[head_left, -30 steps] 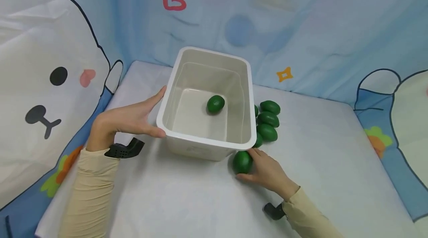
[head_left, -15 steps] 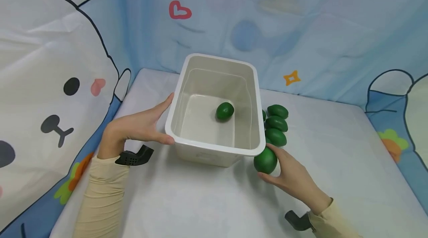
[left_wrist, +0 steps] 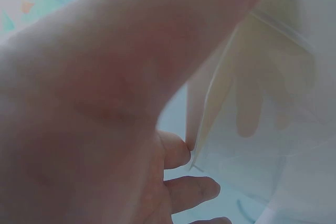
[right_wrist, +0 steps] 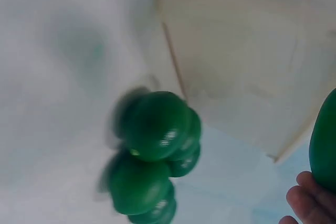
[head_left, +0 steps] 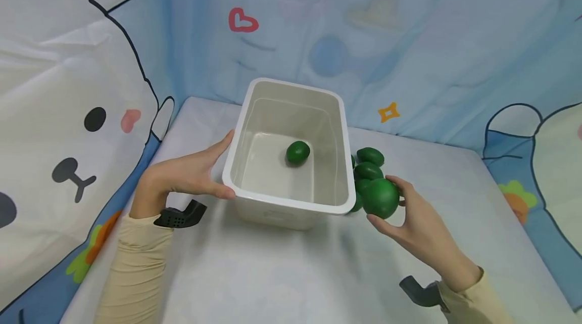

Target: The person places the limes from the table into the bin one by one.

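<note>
A white plastic bin (head_left: 289, 204) stands on the table, with one green fruit (head_left: 297, 152) lying on its floor. My left hand (head_left: 191, 175) rests flat against the bin's left wall (left_wrist: 247, 108), fingers straight and thumb along the near rim. My right hand (head_left: 411, 218) holds another green fruit (head_left: 381, 197) lifted off the table, just right of the bin's near right corner. That held green fruit (right_wrist: 325, 142) shows at the right edge of the right wrist view. Several more green fruits (head_left: 369, 162) lie in a cluster right of the bin, and this cluster (right_wrist: 152, 156) appears blurred from the right wrist.
The table (head_left: 282, 278) is covered in white cloth. A blue and white cartoon curtain (head_left: 91, 61) hangs close behind and to the left. Black wrist camera mounts (head_left: 179, 215) sit on both beige sleeves.
My right hand has lifted the green fruit off the table by the bin's near corner and carried it up and to the right. The left hand has stayed on the bin.
</note>
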The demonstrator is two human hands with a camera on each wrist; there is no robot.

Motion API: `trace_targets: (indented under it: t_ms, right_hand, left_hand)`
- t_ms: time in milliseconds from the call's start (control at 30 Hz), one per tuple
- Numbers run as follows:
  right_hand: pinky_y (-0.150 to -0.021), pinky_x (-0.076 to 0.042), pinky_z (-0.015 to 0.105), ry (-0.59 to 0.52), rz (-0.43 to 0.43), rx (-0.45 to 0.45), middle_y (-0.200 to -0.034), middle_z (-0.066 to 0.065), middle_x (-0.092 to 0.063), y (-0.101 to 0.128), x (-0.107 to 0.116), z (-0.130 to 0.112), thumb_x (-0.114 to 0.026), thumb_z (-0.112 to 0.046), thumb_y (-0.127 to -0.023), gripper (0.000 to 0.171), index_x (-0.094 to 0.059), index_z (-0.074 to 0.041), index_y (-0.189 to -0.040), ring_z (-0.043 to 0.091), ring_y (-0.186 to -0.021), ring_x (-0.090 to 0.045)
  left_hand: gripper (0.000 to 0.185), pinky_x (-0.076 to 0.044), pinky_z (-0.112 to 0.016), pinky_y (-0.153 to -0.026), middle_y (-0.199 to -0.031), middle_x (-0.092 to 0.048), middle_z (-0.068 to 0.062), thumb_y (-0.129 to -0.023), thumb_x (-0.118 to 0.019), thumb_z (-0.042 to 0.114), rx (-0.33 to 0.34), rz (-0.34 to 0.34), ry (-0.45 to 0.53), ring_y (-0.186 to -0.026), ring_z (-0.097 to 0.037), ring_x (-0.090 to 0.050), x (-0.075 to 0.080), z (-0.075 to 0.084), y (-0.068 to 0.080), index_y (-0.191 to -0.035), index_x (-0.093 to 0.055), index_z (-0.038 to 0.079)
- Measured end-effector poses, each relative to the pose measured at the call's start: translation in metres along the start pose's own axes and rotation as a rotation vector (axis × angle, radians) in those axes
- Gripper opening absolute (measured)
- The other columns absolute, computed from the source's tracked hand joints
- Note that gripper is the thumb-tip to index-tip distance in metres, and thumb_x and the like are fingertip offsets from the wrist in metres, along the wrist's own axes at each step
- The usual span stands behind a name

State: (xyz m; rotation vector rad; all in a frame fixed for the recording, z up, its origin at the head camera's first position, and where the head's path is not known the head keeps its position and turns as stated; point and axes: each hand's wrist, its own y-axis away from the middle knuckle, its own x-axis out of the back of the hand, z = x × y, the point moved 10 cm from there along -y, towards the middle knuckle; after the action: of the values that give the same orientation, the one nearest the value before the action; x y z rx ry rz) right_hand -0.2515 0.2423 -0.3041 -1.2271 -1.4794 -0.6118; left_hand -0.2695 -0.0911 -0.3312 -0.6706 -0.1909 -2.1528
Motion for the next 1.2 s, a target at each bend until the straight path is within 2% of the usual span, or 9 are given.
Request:
trace_targets:
  t_ms: [200, 300, 500, 700, 933, 1067, 1200]
  right_hand:
    - [-0.07, -0.05, 0.047, 0.005, 0.07, 0.063, -0.124, 0.02, -0.055, -0.007, 0.019, -0.021, -0.08, -0.032, -0.074, 0.087, -0.034, -0.002, -0.141, 0.036, -0.095, -0.059]
    - [-0.072, -0.051, 0.047, 0.008, 0.077, 0.093, -0.125, 0.019, -0.055, -0.014, 0.023, -0.033, -0.081, -0.032, -0.074, 0.087, -0.035, -0.001, -0.141, 0.035, -0.096, -0.059]
    - [-0.077, -0.052, 0.046, -0.009, 0.06, 0.155, -0.123, 0.017, -0.057, -0.025, 0.017, -0.055, -0.081, -0.032, -0.073, 0.085, -0.038, -0.001, -0.14, 0.03, -0.098, -0.06]
    - [-0.081, -0.052, 0.047, -0.007, 0.021, 0.156, -0.126, 0.015, -0.056, -0.026, 0.012, -0.057, -0.08, -0.037, -0.074, 0.087, -0.036, -0.004, -0.142, 0.029, -0.105, -0.059]
    - [-0.084, -0.051, 0.048, 0.03, -0.021, 0.206, -0.134, 0.01, -0.052, -0.026, 0.001, -0.065, -0.074, -0.049, -0.077, 0.091, -0.03, -0.012, -0.147, 0.028, -0.112, -0.057]
    - [-0.083, -0.052, 0.046, 0.031, -0.004, 0.198, -0.134, 0.006, -0.049, -0.017, -0.004, -0.056, -0.074, -0.05, -0.077, 0.087, -0.036, -0.012, -0.146, 0.026, -0.112, -0.057]
    - [-0.085, -0.051, 0.049, 0.0, 0.017, 0.095, -0.134, 0.006, -0.047, -0.002, -0.005, -0.022, -0.075, -0.044, -0.078, 0.081, -0.04, -0.013, -0.143, 0.029, -0.114, -0.056]
  left_hand:
    - [0.123, -0.016, -0.06, -0.111, -0.158, 0.005, 0.012, -0.066, -0.077, 0.062, -0.021, -0.005, 0.028, -0.145, -0.021, -0.006, -0.002, 0.003, -0.001, -0.149, 0.012, 0.039]
    - [0.123, -0.017, -0.06, -0.111, -0.158, 0.005, 0.012, -0.067, -0.078, 0.06, -0.009, -0.003, 0.02, -0.145, -0.022, -0.007, 0.0, 0.003, -0.001, -0.15, 0.011, 0.037]
    - [0.123, -0.017, -0.06, -0.111, -0.159, 0.005, 0.009, -0.071, -0.081, 0.046, 0.045, 0.0, 0.016, -0.144, -0.021, -0.007, 0.001, 0.0, 0.004, -0.151, 0.012, 0.032]
    - [0.123, -0.018, -0.061, -0.11, -0.159, 0.006, 0.006, -0.072, -0.079, 0.048, 0.013, -0.009, 0.036, -0.144, -0.023, -0.008, -0.005, 0.003, 0.002, -0.151, 0.013, 0.03]
    - [0.122, -0.023, -0.06, -0.107, -0.159, 0.003, 0.009, -0.071, -0.081, 0.044, 0.004, 0.013, 0.017, -0.142, -0.025, -0.014, -0.002, 0.004, 0.004, -0.15, 0.013, 0.037]
    - [0.123, -0.023, -0.061, -0.107, -0.159, 0.005, 0.008, -0.072, -0.08, 0.047, 0.013, 0.005, 0.019, -0.142, -0.024, -0.012, -0.004, 0.003, 0.005, -0.151, 0.014, 0.034]
    - [0.123, -0.022, -0.061, -0.108, -0.16, 0.006, 0.005, -0.073, -0.079, 0.047, 0.026, -0.005, 0.017, -0.144, -0.024, -0.01, -0.007, 0.004, 0.002, -0.152, 0.014, 0.028]
